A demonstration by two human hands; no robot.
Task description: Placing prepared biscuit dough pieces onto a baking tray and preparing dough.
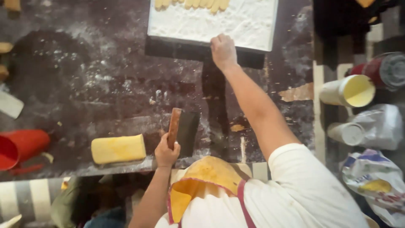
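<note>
While upright, scraper [174, 126] inside left grip [166, 153]

Dark flour-dusted worktable [84, 84]; striped floor [29, 196] below.

Your dark table [105, 84] is dusted with flour. At its left edge a red cup [19, 147] lies on its side. Off the right side, you have a white tub with yellow contents [352, 90], tipped over. Just below it sits a small white container [346, 133] beside a crumpled clear plastic bag [379, 126]. Nearer you, a printed bag [373, 183] lies on the floor. A red canister [382, 69] lies above the tub.
</note>
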